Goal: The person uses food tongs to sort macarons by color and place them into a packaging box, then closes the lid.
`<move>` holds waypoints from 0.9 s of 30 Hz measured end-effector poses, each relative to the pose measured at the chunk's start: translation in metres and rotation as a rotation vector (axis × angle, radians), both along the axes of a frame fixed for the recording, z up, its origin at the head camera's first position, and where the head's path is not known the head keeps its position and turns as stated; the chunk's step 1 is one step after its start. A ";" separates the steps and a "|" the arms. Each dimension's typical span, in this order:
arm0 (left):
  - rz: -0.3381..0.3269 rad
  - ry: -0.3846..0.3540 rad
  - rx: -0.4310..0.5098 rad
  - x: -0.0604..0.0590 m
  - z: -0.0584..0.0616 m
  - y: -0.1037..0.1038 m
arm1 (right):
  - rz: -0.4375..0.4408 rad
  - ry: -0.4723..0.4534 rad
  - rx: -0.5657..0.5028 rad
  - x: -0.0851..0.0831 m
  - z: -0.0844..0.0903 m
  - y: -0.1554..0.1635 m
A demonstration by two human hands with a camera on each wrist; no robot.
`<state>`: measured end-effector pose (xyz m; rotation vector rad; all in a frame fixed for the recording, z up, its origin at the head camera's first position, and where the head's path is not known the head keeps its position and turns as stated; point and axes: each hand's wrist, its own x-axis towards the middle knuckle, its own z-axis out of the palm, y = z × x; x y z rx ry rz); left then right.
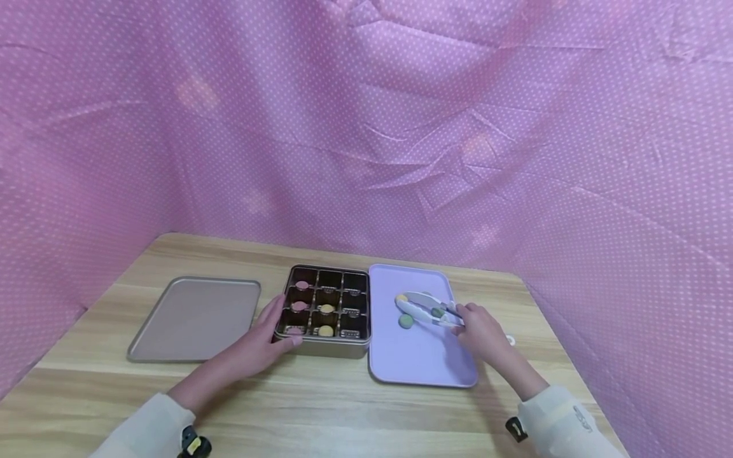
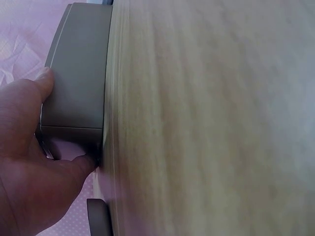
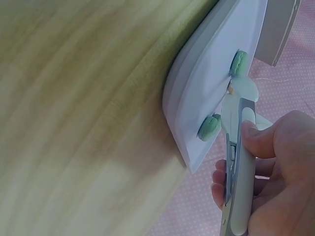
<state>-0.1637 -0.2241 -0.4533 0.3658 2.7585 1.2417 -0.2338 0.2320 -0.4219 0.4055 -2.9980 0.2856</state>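
My left hand (image 1: 260, 340) rests against the front left corner of a brown metal box (image 1: 332, 347), thumb along its front wall and fingers extended along the left side. Inside is a dark divided insert. Pink macarons (image 1: 300, 306) sit in its left column, yellow macarons (image 1: 326, 331) in the middle column's middle and front compartments. My right hand (image 1: 481, 332) grips tongs (image 3: 242, 167) with pale tips over the lilac tray (image 1: 418, 359). A yellow macaron (image 1: 401, 298) lies between the tong tips. Green macarons (image 1: 406, 321) lie on the tray around the tongs.
A flat brown metal lid or tray (image 1: 197, 321) lies at the left of the wooden table (image 1: 321, 407). The lilac tray stands against the box's right side. A small white ring (image 1: 511, 340) shows beyond my right wrist. Pink dotted cloth (image 1: 343, 127) hangs around the table.
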 end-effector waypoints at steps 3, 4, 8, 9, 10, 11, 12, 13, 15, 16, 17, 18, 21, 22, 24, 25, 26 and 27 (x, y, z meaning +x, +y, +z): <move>0.000 -0.002 -0.001 0.000 0.001 0.000 | -0.002 0.007 -0.005 0.001 0.000 0.000; 0.000 -0.002 -0.001 0.000 0.001 0.000 | -0.002 0.010 -0.006 0.002 0.000 0.000; 0.001 0.003 -0.008 0.000 0.000 0.000 | 0.006 0.027 -0.011 0.003 0.000 0.001; 0.000 0.004 -0.011 0.000 0.000 0.000 | 0.008 0.033 -0.012 0.003 0.000 0.001; 0.000 0.004 -0.012 0.000 0.000 0.000 | 0.012 0.040 -0.014 0.003 0.000 0.001; 0.000 0.004 -0.013 0.000 0.000 0.000 | 0.014 0.044 -0.017 0.003 0.000 0.002; 0.000 0.001 -0.011 0.000 0.000 0.000 | 0.015 0.048 -0.020 0.003 0.001 0.002; 0.001 -0.002 -0.010 0.000 0.000 0.000 | 0.016 0.051 -0.023 0.003 0.001 0.001; 0.001 -0.002 -0.009 0.000 -0.001 -0.001 | 0.015 0.053 -0.028 0.003 0.003 0.000; 0.002 -0.002 -0.008 0.000 -0.001 -0.001 | 0.014 0.052 -0.030 0.003 0.004 0.000; 0.003 -0.001 -0.008 0.000 -0.001 -0.001 | 0.013 0.051 -0.032 0.003 0.005 -0.001; 0.003 0.000 -0.009 0.000 -0.002 -0.001 | 0.013 0.051 -0.033 0.003 0.006 -0.002; 0.006 -0.001 -0.015 -0.001 -0.002 -0.001 | 0.024 0.058 -0.038 0.003 0.010 -0.006; 0.007 -0.002 -0.016 -0.001 -0.002 -0.001 | 0.028 0.064 -0.041 0.002 0.011 -0.008; 0.006 -0.003 -0.016 -0.001 -0.001 0.000 | 0.039 0.082 -0.049 0.002 0.014 -0.011; 0.005 -0.004 -0.013 -0.001 -0.001 0.000 | 0.042 0.088 -0.056 0.001 0.016 -0.013; 0.002 -0.002 -0.013 0.000 -0.001 0.000 | 0.044 0.092 -0.061 0.001 0.018 -0.014; 0.003 -0.004 -0.009 0.000 -0.001 0.000 | 0.042 0.092 -0.064 0.000 0.020 -0.016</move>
